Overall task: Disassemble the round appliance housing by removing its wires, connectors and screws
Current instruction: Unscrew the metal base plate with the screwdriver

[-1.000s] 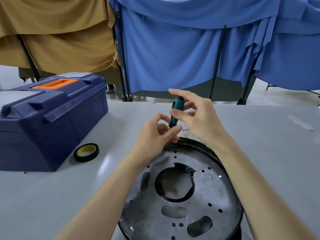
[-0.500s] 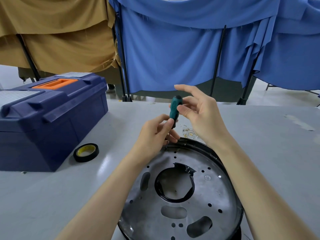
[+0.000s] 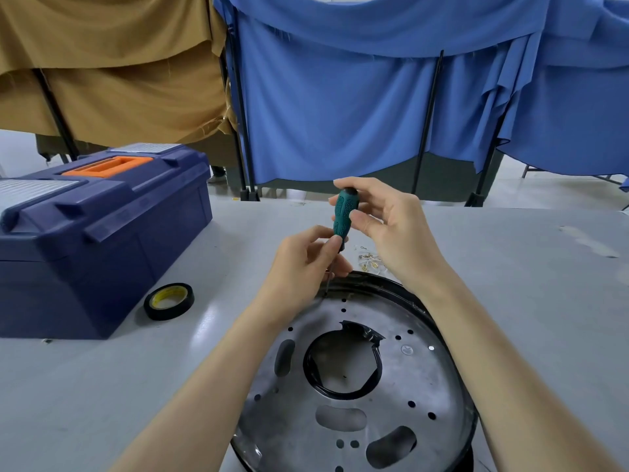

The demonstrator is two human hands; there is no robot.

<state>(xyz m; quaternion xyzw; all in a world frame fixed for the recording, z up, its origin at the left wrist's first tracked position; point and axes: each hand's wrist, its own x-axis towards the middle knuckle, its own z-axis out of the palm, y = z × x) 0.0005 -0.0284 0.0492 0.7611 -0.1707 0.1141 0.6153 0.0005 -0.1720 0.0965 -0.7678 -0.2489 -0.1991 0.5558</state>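
Note:
The round metal housing (image 3: 418,396) lies flat on the grey table, near me, with a black rim, a large centre hole and several small holes. A green-handled screwdriver (image 3: 343,216) stands upright over the housing's far rim. My right hand (image 3: 391,229) grips the top of its handle with thumb and fingers. My left hand (image 3: 303,264) pinches the lower end of the handle and the shaft; the tip is hidden behind its fingers. A small pile of removed screws and brass connectors (image 3: 369,262) lies just beyond the rim.
A dark blue toolbox (image 3: 102,233) with an orange handle stands at the left. A roll of black tape (image 3: 169,300) lies in front of it. Blue and tan cloths hang behind the table's far edge.
The screwdriver has risen a little and stands straighter. My right hand's fingers have shifted round the handle top, as in turning. My left hand stays at the shaft.

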